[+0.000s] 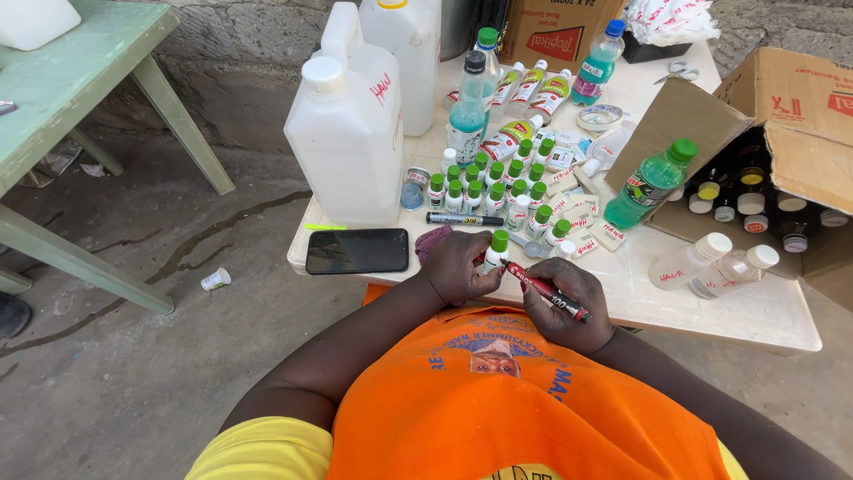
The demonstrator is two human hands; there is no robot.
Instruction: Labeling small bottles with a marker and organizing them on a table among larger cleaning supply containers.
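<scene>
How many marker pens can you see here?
2. A red marker is held in the right hand, its tip at the small green-capped bottle in the left hand. A black marker lies on the table above the phone. Others may be hidden.

The left hand holds a small green-capped bottle while the right hand grips a red marker.

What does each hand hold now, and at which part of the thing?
The left hand grips a small green-capped bottle around its body. The right hand holds a red marker around its barrel, tip toward the bottle.
</scene>
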